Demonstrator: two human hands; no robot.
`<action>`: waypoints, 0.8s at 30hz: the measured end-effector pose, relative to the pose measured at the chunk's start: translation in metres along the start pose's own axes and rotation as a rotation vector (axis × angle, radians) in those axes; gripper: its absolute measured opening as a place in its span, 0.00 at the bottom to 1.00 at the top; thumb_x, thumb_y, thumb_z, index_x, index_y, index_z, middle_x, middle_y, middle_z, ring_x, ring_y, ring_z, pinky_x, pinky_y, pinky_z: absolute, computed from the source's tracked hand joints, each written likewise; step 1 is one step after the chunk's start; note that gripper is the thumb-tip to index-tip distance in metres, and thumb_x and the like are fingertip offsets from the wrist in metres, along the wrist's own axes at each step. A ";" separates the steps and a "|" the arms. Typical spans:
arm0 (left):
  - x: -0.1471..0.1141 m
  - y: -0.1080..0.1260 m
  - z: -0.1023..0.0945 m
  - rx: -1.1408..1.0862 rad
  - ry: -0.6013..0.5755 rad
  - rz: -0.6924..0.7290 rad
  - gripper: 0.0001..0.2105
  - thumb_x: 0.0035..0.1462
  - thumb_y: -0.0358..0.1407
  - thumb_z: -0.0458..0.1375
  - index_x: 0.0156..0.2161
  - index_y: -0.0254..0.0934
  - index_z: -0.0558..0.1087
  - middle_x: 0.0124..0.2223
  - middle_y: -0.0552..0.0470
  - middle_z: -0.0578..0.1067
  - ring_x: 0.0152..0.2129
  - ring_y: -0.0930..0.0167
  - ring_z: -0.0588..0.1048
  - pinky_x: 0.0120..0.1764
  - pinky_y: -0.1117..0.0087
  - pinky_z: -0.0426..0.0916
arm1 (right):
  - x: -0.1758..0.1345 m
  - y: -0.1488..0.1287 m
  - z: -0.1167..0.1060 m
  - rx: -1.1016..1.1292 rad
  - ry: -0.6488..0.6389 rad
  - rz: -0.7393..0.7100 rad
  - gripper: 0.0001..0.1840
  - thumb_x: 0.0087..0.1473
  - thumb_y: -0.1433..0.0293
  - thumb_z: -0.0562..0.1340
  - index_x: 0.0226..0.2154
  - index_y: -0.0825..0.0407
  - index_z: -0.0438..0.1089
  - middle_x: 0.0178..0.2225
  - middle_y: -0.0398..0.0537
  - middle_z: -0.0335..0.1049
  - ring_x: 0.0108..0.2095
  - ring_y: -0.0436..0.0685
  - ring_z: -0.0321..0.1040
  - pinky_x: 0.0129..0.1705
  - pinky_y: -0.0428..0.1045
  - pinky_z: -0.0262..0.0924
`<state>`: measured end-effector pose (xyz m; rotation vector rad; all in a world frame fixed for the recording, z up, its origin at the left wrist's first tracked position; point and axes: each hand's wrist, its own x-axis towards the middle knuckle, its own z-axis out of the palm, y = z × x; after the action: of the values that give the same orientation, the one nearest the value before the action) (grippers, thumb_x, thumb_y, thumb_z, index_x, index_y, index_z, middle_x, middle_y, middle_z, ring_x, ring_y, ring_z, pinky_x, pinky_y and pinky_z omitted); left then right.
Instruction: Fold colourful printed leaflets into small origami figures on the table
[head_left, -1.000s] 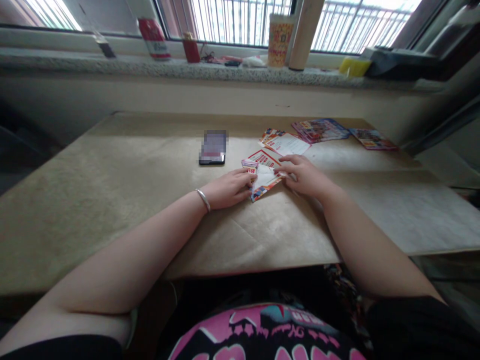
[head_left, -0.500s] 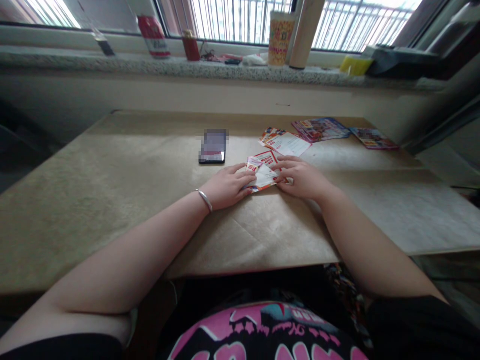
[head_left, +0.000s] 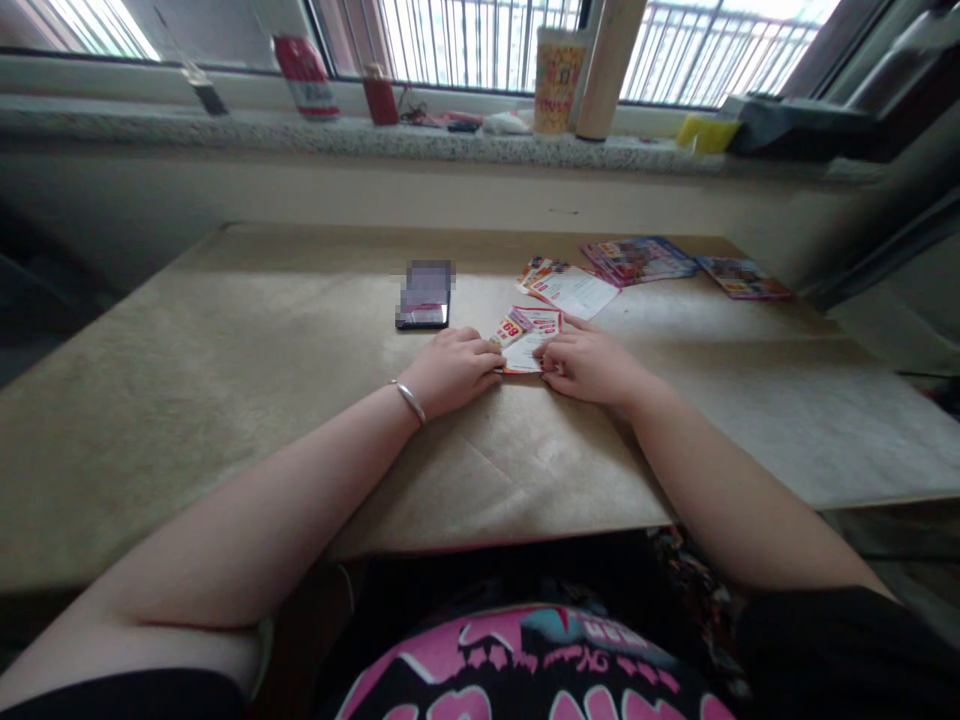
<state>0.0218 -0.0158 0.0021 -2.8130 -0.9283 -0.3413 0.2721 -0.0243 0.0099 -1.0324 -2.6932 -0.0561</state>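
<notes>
A printed paper flyer (head_left: 523, 352) lies on the table between my hands, white with red and orange print. Its upper left corner is folded over and shows a large "69". My left hand (head_left: 459, 368), with a silver bangle at the wrist, holds the flyer's left edge with fingers close together. At the right edge, my right hand (head_left: 589, 362) grips the paper with bent fingers, the index finger stretched along its upper right corner. Just beyond lie several more flyers (head_left: 577, 290), fanned out with a white side up.
A phone (head_left: 424, 295) rests left of the flyers on the cloth-covered table (head_left: 225, 400). Colourful leaflets (head_left: 641, 260) and another leaflet pile (head_left: 742, 278) are at the back right. On the windowsill stand a red can (head_left: 306, 75), a patterned cup (head_left: 559, 80) and a tall bottle (head_left: 606, 75).
The flyer has turned to lie straighter, and more of its folded corner with "69" shows. My right hand has shifted slightly left and its fingers are more bent.
</notes>
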 end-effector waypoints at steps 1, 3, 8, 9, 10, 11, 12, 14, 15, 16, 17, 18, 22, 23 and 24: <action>0.000 0.001 -0.001 0.017 -0.007 -0.012 0.13 0.65 0.39 0.52 0.46 0.38 0.78 0.46 0.49 0.79 0.42 0.64 0.73 0.44 0.62 0.66 | 0.000 0.000 0.000 -0.008 -0.011 0.000 0.05 0.53 0.70 0.59 0.30 0.50 0.71 0.32 0.46 0.77 0.38 0.58 0.71 0.63 0.60 0.45; 0.001 0.002 -0.002 0.051 -0.021 -0.023 0.13 0.66 0.36 0.51 0.45 0.38 0.78 0.44 0.49 0.80 0.39 0.64 0.75 0.42 0.62 0.66 | 0.000 -0.001 -0.001 -0.009 -0.026 0.008 0.05 0.51 0.70 0.59 0.31 0.50 0.71 0.34 0.47 0.77 0.41 0.60 0.70 0.60 0.59 0.48; 0.001 -0.002 0.004 0.051 0.018 0.013 0.12 0.65 0.34 0.52 0.45 0.38 0.78 0.48 0.50 0.79 0.41 0.65 0.76 0.43 0.63 0.68 | -0.002 -0.003 -0.006 0.063 -0.094 0.087 0.09 0.46 0.73 0.60 0.34 0.51 0.70 0.37 0.50 0.75 0.41 0.59 0.68 0.43 0.50 0.58; 0.001 -0.003 0.006 0.040 0.022 0.019 0.12 0.65 0.33 0.52 0.45 0.38 0.78 0.50 0.49 0.78 0.42 0.66 0.77 0.44 0.64 0.69 | -0.003 -0.004 -0.007 0.075 -0.108 0.102 0.09 0.45 0.74 0.59 0.33 0.51 0.70 0.36 0.50 0.75 0.39 0.58 0.68 0.41 0.49 0.58; 0.000 -0.004 0.007 0.024 0.025 0.017 0.13 0.65 0.32 0.52 0.45 0.38 0.78 0.50 0.49 0.78 0.42 0.66 0.77 0.45 0.64 0.69 | -0.003 -0.005 -0.008 0.085 -0.119 0.109 0.10 0.45 0.74 0.59 0.33 0.51 0.70 0.35 0.49 0.74 0.38 0.57 0.68 0.39 0.49 0.58; 0.000 -0.004 0.008 0.006 0.024 0.014 0.13 0.64 0.31 0.52 0.46 0.38 0.78 0.51 0.49 0.78 0.43 0.66 0.77 0.46 0.65 0.70 | -0.003 -0.006 -0.010 0.088 -0.126 0.109 0.09 0.45 0.74 0.59 0.32 0.51 0.70 0.34 0.49 0.74 0.37 0.57 0.68 0.38 0.48 0.57; 0.000 -0.004 0.009 -0.012 0.023 0.008 0.13 0.64 0.31 0.52 0.46 0.37 0.78 0.51 0.48 0.78 0.43 0.67 0.77 0.47 0.65 0.70 | -0.003 -0.006 -0.011 0.087 -0.131 0.105 0.09 0.44 0.74 0.59 0.31 0.51 0.71 0.33 0.48 0.74 0.36 0.56 0.68 0.38 0.48 0.56; 0.000 -0.003 0.009 -0.045 0.024 0.000 0.13 0.64 0.30 0.51 0.47 0.36 0.78 0.50 0.47 0.78 0.44 0.67 0.77 0.48 0.65 0.71 | -0.004 -0.007 -0.014 0.075 -0.134 0.101 0.07 0.45 0.74 0.58 0.30 0.51 0.71 0.31 0.48 0.74 0.35 0.56 0.68 0.37 0.48 0.55; 0.000 -0.003 0.009 -0.057 0.031 0.002 0.14 0.64 0.30 0.51 0.47 0.35 0.78 0.50 0.47 0.78 0.44 0.66 0.76 0.49 0.65 0.71 | -0.004 -0.007 -0.015 0.073 -0.131 0.116 0.06 0.46 0.73 0.58 0.29 0.51 0.71 0.31 0.48 0.74 0.33 0.56 0.68 0.36 0.48 0.55; 0.000 -0.003 0.009 -0.066 0.043 0.005 0.14 0.64 0.30 0.51 0.46 0.34 0.78 0.50 0.47 0.78 0.45 0.66 0.76 0.50 0.64 0.70 | -0.004 -0.007 -0.015 0.077 -0.124 0.139 0.06 0.48 0.72 0.58 0.29 0.51 0.71 0.30 0.48 0.74 0.32 0.55 0.67 0.35 0.48 0.55; 0.000 -0.002 0.009 -0.070 0.057 0.010 0.13 0.64 0.31 0.51 0.46 0.34 0.78 0.49 0.46 0.78 0.46 0.65 0.75 0.51 0.63 0.70 | -0.005 -0.007 -0.015 0.093 -0.113 0.168 0.06 0.49 0.70 0.58 0.28 0.51 0.72 0.30 0.48 0.74 0.31 0.55 0.67 0.34 0.48 0.54; 0.000 -0.002 0.009 -0.072 0.070 0.015 0.13 0.64 0.32 0.51 0.46 0.34 0.78 0.49 0.46 0.78 0.46 0.64 0.74 0.52 0.62 0.69 | -0.005 -0.006 -0.014 0.124 -0.098 0.198 0.07 0.51 0.69 0.58 0.28 0.51 0.71 0.29 0.48 0.74 0.30 0.54 0.66 0.34 0.48 0.54; -0.001 -0.001 0.009 -0.095 0.065 0.007 0.13 0.63 0.34 0.53 0.48 0.32 0.76 0.50 0.44 0.77 0.46 0.63 0.73 0.52 0.60 0.69 | -0.007 0.000 -0.010 0.309 -0.019 0.319 0.10 0.54 0.65 0.56 0.26 0.52 0.68 0.25 0.44 0.70 0.26 0.51 0.62 0.30 0.46 0.52; -0.001 0.000 0.009 -0.109 0.050 0.015 0.14 0.63 0.35 0.54 0.50 0.32 0.75 0.51 0.43 0.76 0.47 0.62 0.73 0.53 0.60 0.68 | -0.008 0.002 -0.009 0.347 0.004 0.353 0.11 0.55 0.64 0.56 0.27 0.52 0.68 0.24 0.43 0.68 0.25 0.51 0.61 0.29 0.46 0.52; -0.001 0.001 0.008 -0.127 0.034 0.029 0.15 0.63 0.35 0.54 0.52 0.31 0.73 0.52 0.43 0.76 0.47 0.62 0.72 0.53 0.60 0.68 | -0.008 0.004 -0.007 0.375 0.024 0.391 0.12 0.56 0.63 0.55 0.28 0.52 0.68 0.24 0.43 0.67 0.25 0.50 0.60 0.29 0.46 0.52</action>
<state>0.0231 -0.0152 -0.0058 -2.9217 -0.8884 -0.4578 0.2825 -0.0274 0.0148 -1.3860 -2.3033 0.4831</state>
